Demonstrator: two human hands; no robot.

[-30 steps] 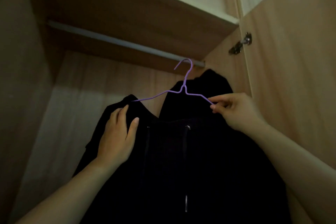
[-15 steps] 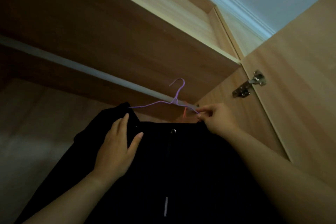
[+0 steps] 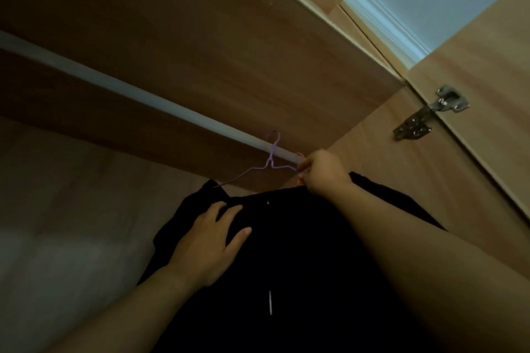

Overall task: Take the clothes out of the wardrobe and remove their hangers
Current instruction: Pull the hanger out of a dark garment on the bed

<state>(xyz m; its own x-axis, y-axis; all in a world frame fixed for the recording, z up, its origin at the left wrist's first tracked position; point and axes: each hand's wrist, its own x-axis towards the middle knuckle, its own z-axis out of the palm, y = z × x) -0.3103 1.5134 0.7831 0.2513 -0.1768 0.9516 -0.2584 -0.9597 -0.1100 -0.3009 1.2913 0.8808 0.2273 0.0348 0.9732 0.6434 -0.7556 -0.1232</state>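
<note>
Currently: wardrobe (image 3: 200, 37) open and seen from low down, with its door (image 3: 473, 66) swung out on the right. Black garment (image 3: 301, 252) fills the lower middle of the view, held up in front of the interior, top edge just below the rail (image 3: 114, 86). Left hand (image 3: 206, 243) lies flat on the garment's shoulder on the person's left, fingers (image 3: 220, 208) straight, thumb spread, pressing the cloth and not gripping it. Right hand (image 3: 322, 172) is raised at the collar, its fingers (image 3: 305, 165) pinched on the end of one arm of the purple hanger (image 3: 269, 165). That arm is clear of the cloth; the other arm's tip runs down into the shoulder fold just above the left hand. Hook crosses the rail in this view; cannot tell whether it sits on it. Judgement: the step in hand is drawing the hanger out of the garment, roughly half done. To do it well: pin the shoulder with the left hand so the cloth does not ride along, then draw the wire rightward and up along its own line so the buried tip slides out without snagging. Thin wire will likely flex, so pull gently. Risk: the garment may slump once the tip frees. Hinge (image 3: 430, 114) on the door is well apart from the work.
</note>
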